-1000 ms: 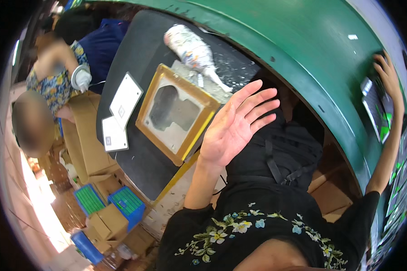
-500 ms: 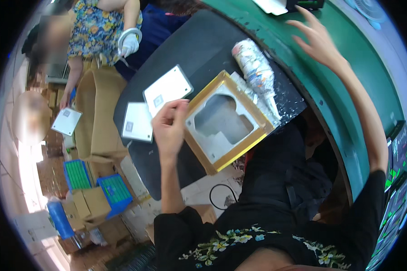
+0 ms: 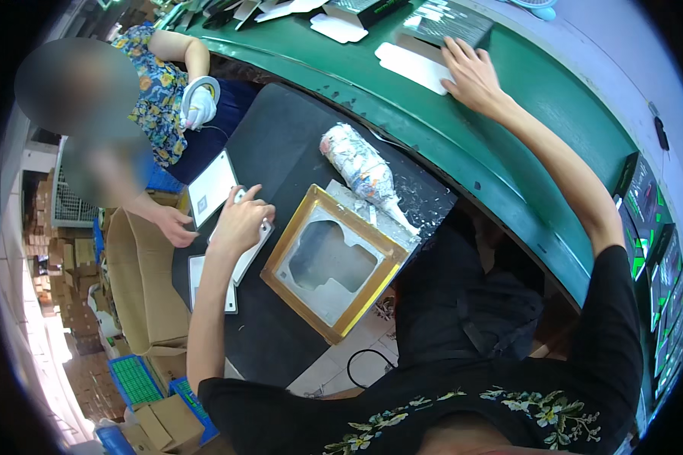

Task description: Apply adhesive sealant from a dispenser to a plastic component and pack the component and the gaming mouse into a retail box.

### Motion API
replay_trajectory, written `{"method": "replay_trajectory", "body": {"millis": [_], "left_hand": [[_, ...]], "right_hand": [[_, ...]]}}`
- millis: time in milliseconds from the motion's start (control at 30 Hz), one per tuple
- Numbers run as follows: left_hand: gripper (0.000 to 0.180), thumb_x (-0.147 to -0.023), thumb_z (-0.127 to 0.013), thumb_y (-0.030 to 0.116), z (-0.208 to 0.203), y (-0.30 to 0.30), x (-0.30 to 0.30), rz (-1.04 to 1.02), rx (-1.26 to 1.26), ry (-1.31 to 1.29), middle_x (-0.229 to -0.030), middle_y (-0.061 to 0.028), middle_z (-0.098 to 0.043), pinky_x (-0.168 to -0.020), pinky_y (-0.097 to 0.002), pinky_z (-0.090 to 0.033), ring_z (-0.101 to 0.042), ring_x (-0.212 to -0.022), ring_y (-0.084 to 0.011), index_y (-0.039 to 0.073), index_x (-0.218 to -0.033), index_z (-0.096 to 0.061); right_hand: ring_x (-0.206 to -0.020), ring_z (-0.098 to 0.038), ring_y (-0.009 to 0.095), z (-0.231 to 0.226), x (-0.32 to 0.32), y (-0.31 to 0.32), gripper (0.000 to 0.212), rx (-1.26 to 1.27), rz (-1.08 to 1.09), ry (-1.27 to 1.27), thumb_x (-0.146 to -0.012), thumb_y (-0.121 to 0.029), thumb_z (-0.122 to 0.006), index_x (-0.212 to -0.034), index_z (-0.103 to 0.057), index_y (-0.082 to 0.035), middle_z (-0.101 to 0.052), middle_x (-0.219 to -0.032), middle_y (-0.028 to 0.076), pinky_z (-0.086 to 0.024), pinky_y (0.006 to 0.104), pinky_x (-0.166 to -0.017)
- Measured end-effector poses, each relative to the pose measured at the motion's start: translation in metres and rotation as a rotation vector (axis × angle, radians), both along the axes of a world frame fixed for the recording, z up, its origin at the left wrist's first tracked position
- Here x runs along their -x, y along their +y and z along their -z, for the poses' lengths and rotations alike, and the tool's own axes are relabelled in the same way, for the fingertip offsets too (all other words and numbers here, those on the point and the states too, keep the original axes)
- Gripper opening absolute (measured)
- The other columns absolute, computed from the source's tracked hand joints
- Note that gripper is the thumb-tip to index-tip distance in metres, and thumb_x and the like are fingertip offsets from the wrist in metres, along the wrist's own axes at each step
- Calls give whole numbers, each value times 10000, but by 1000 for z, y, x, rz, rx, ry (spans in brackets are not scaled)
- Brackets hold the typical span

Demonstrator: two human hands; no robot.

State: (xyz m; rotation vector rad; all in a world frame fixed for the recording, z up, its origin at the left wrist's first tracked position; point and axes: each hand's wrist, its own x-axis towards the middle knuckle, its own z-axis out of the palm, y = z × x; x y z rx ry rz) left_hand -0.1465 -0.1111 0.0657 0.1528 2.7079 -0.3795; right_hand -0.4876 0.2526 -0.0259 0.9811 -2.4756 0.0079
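From the head view, the person's left hand rests on a white flat device lying on the black side table; the fingers are curled loosely over its top edge, thumb beside it, though whether they actually clamp it I cannot tell. Just left of it lies a white tablet-like panel, and a third white card sits nearer, partly under the forearm. To the right of the hand, close beside it, is a gold-framed tray with a grey cut-out insert, and beyond that a wrapped patterned bottle lying on its side.

The right hand reaches far out over the green curved bench, fingers spread flat, palm down, touching a white flat carton blank beside a dark box; it grips nothing.

At left, another person in a flowered top has a white-gloved hand raised and a bare hand near an open cardboard box.
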Motion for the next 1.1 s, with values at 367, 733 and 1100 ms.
{"method": "replay_trajectory", "body": {"millis": [367, 733, 1100], "left_hand": [[41, -957, -571, 40, -87, 73, -100, -454, -271, 1037, -796, -101, -493, -653, -318, -497, -550, -689, -216, 22, -955, -535], [64, -1009, -502, 37, -38, 124, -156, -934, -979, 1490, -849, -15, -507, -507, -191, -368, -443, -622, -51, 58, -1055, -461], [59, -1034, -489, 112, 59, 147, -107, -1295, -1685, 973, -786, 15, -512, -497, -173, -328, -392, -581, -21, 90, -1069, -447]], "right_hand": [[-1142, -583, 366, -104, -144, 68, 336, 341, -305, -527, -938, -297, -620, -1041, -612, 22, -618, -1138, 236, -472, 446, -924], [-920, -688, 363, -30, -145, -90, 1018, 45, -286, -789, -715, -803, -606, -1123, -547, 127, -672, -978, 258, -529, 453, -767], [-834, -712, 271, -40, -78, -86, 750, 237, -230, -1375, -609, -490, -837, -1068, -658, 75, -697, -1000, 190, -602, 372, -605]]}}
